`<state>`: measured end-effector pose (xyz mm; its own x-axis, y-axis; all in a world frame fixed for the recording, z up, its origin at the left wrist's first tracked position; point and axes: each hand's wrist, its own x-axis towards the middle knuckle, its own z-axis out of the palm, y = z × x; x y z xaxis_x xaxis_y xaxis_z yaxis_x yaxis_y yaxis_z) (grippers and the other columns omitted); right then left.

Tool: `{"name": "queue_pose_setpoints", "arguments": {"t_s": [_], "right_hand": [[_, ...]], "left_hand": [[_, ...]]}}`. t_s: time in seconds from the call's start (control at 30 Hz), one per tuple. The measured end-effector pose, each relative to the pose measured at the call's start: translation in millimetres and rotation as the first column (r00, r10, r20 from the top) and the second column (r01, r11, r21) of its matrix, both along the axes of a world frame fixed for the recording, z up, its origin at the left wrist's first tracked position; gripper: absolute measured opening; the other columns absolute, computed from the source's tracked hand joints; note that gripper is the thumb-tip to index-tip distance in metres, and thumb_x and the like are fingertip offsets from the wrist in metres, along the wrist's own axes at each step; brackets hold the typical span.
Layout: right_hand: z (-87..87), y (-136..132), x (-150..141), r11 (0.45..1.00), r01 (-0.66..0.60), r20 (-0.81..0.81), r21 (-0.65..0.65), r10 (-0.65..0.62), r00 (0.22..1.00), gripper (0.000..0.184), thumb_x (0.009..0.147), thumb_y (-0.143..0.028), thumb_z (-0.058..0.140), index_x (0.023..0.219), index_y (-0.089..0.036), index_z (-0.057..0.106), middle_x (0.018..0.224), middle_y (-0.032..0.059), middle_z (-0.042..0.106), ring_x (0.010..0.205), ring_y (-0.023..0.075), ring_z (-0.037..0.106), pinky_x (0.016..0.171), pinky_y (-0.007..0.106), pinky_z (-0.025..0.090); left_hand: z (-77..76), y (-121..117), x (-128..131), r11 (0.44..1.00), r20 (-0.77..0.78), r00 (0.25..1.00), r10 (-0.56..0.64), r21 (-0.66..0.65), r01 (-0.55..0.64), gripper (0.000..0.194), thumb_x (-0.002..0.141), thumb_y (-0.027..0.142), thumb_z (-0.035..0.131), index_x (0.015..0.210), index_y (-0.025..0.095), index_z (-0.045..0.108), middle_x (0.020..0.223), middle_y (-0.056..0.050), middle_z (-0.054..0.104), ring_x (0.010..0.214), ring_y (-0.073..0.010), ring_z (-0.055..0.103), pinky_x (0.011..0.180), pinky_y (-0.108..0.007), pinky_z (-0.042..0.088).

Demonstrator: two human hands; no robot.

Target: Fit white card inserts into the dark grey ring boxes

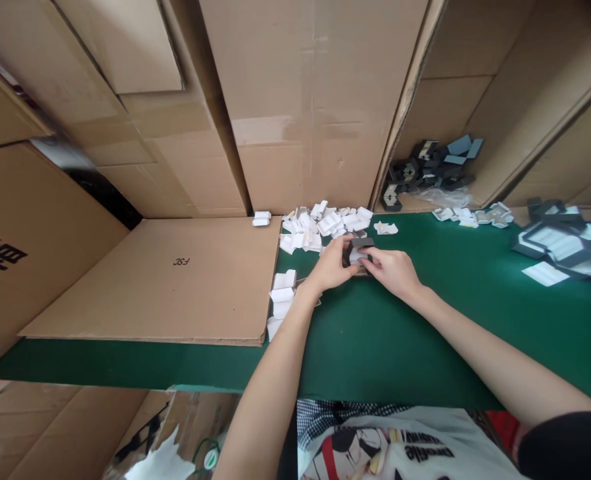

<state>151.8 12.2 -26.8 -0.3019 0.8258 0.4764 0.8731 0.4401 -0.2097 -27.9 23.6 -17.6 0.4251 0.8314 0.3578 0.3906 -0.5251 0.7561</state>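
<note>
Box (361,243) held between both hands, insert (355,256) at its mouth

The box, small and black, is held above the middle of the green table (375,333), just short of the far heap. It is flanked by the left hand (333,264) on its left and the right hand (393,268) on its right. By the left hand the box is gripped, with the thumb set at the near side and the fingers bent round the left and far sides. The white insert is seen between the two thumbs, at the box's opening. It is pinched by the right thumb and forefinger, whose tips are laid close together; how far it is seated cannot be told. The other right fingers are curled and partly hidden.

A heap of white pieces (303,223) is found just beyond the left hand. A row of folded liners (282,293) is noted to the left, partly covered by the left forearm, along the edge of a flat board (150,287). A single scrap (386,229) is lying beyond the right hand. At far right, black cases (413,172) are piled in an open carton (455,80); a smaller white cluster (475,215) is placed before it. At the right edge, a stack (570,237) of black and white items is recorded, blurred.
</note>
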Motion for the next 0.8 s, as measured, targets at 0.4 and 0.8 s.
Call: {"name": "queue_pose_setpoints", "arguments": {"t_s": [0.4,0.8], "right_hand": [[-0.6,-16,-9,0.999,0.003,0.183,0.049,-0.012,0.983,0.024,0.086,-0.034,0.048,0.099,-0.027,0.067,0.088,0.0032,0.073,0.059,0.0199,0.062,0.045,0.027,0.027],[-8.9,-9,-7,0.993,0.024,0.052,-0.115,-0.018,0.999,0.032,0.088,-0.036,0.042,0.108,-0.029,0.066,0.065,0.0030,0.068,0.055,0.0218,0.061,0.046,0.027,0.031]], "left_hand": [[-1.7,-16,17,0.935,-0.368,0.859,0.355,0.132,-0.330,0.039,0.069,0.018,0.055,0.107,0.017,0.046,0.103,-0.012,0.050,0.099,-0.0290,0.048,0.088,-0.045,0.044],[-1.9,-19,15,0.940,-0.393,0.854,0.341,0.156,-0.304,0.046,0.072,0.019,0.052,0.117,0.014,0.043,0.110,-0.013,0.054,0.098,-0.0284,0.049,0.088,-0.044,0.044]]}}
